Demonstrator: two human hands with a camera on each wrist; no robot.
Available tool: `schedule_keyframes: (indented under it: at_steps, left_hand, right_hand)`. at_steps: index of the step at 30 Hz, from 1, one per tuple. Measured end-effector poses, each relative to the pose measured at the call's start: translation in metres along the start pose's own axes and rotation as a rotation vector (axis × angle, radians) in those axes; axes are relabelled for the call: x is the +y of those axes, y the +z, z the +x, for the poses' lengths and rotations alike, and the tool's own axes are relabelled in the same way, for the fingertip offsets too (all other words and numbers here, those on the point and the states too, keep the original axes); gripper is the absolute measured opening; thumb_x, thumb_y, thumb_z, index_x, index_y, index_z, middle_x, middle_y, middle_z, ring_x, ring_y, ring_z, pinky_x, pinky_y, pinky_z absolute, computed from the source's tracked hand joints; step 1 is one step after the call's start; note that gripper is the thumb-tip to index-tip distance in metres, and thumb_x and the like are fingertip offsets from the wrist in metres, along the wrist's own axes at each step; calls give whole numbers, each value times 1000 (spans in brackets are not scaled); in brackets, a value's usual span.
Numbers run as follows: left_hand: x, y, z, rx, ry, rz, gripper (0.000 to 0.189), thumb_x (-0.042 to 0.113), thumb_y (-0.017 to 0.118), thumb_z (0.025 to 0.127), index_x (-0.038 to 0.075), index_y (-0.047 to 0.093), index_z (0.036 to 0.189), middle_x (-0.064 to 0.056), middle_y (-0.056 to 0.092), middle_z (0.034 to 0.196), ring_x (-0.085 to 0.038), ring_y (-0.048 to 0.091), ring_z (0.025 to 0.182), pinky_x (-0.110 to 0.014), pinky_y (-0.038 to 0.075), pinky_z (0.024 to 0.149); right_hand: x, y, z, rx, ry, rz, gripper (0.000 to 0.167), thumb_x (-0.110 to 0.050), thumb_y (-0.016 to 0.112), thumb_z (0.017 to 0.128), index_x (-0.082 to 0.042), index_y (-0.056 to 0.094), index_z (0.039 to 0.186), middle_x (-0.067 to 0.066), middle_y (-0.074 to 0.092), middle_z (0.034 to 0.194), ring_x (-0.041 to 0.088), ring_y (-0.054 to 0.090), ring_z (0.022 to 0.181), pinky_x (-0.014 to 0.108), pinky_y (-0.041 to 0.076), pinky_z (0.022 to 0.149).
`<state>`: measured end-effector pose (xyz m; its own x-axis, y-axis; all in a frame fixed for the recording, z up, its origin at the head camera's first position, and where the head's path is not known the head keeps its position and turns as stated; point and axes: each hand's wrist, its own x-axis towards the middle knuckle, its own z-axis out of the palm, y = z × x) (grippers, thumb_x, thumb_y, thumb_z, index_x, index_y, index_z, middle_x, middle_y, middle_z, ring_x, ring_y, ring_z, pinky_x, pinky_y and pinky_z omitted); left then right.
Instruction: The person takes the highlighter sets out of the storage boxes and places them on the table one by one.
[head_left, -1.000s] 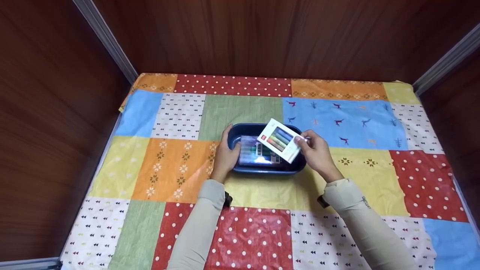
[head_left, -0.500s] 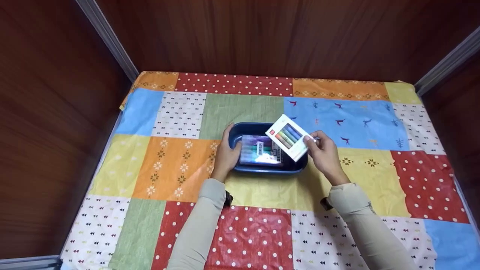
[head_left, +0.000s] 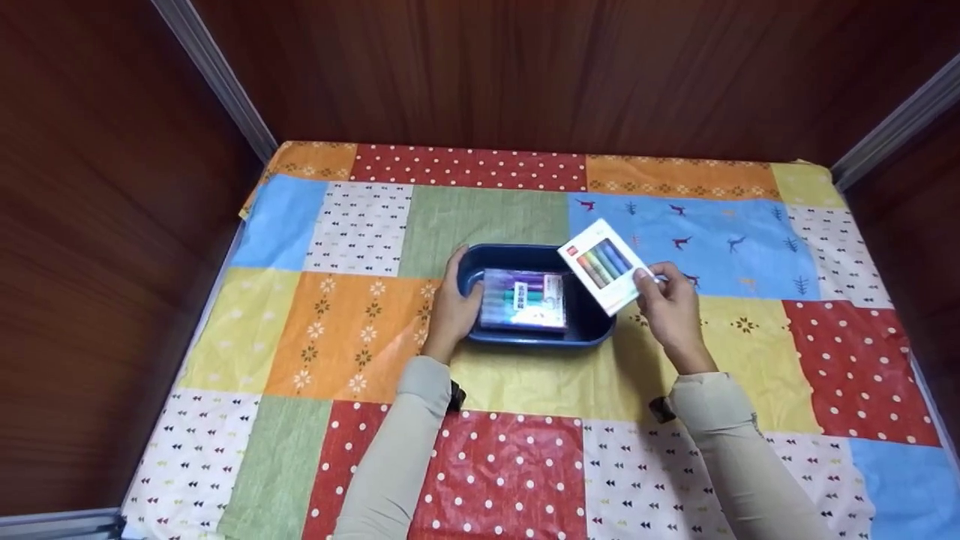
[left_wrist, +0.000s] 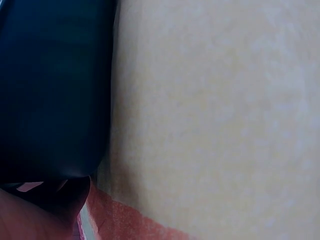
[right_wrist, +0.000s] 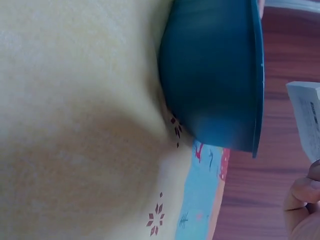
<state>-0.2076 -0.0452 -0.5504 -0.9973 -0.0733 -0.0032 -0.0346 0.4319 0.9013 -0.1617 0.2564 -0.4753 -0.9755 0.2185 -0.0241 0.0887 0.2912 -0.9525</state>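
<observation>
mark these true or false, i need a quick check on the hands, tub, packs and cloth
1. The left hand grips the left end of the blue tub. True.
2. The tub is upside down. False: its opening faces up.
3. The clear pack lies inside the tub. True.
4. The right hand holds the white box. True.
5. The white box rests inside the tub. False: it is held above the rim.
6. The cloth is plain white. False: the cloth is multicoloured patchwork.

Blue tub (head_left: 517,258) on patchwork cloth (head_left: 510,469)
</observation>
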Motion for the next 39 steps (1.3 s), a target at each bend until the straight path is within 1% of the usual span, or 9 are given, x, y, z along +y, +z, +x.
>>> schedule_keyframes:
  at_steps: [4,7,14,18,21,26,30,35,39]
  left_hand:
    - [0,-2,0,-6,-9,16,68,18,62,96,31,33,156,-9,47,157,-38,55,134,-54,43,113]
    - [-1,-5,-1,7,-19,15,68,16,62,96,30,35,156,-8,48,157,-37,54,134,-54,43,113]
    - [1,-9,4,8,13,21,67,16,62,95,26,35,156,-8,48,156,-38,55,133,-54,44,112]
    - [1,-10,5,15,4,34,67,17,62,95,27,35,156,-9,49,155,-38,57,130,-55,45,110]
    - [1,-11,5,17,-9,35,67,17,62,95,28,35,156,-9,49,155,-38,58,128,-55,46,109]
    - [3,-9,5,12,-14,26,68,17,62,95,29,34,156,-9,49,156,-39,59,127,-55,47,108]
    - [5,-8,6,20,-14,15,68,17,62,96,30,33,156,-9,48,157,-38,61,124,-55,48,107]
    - [3,-5,4,16,-30,14,69,16,62,96,30,32,157,-7,45,159,-38,59,128,-55,46,109]
    - [2,-1,1,-8,-35,25,70,18,62,96,34,31,157,-6,44,159,-37,57,132,-54,45,111]
  right_hand:
    - [3,-3,-1,40,27,32,18,-24,52,104,-7,52,97,-9,43,54,5,37,49,20,33,46]
    - [5,-3,-1,46,49,56,18,-25,52,104,-8,53,98,-9,44,55,5,37,49,20,33,46]
    - [11,-4,-3,104,106,143,16,-25,53,104,-10,53,99,-7,47,56,6,37,48,19,31,44]
    - [16,-3,-3,118,125,152,15,-25,53,104,-11,53,100,-5,49,56,6,38,47,19,31,44]
    - [21,-3,-2,130,151,156,15,-25,53,104,-11,54,101,-4,55,59,6,42,49,19,34,45]
    - [28,-9,-2,176,210,188,13,-25,53,104,-12,54,101,-4,63,65,7,49,55,20,40,50]
    - [31,-10,-2,216,212,227,13,-24,54,104,-12,52,98,-2,62,63,7,50,53,21,42,49]
    - [40,-10,-3,213,233,234,14,-25,52,104,-12,51,99,-2,62,62,7,50,50,22,43,48]
    - [48,-11,-7,224,282,253,13,-25,52,104,-12,51,100,-2,61,61,8,50,49,23,43,46]
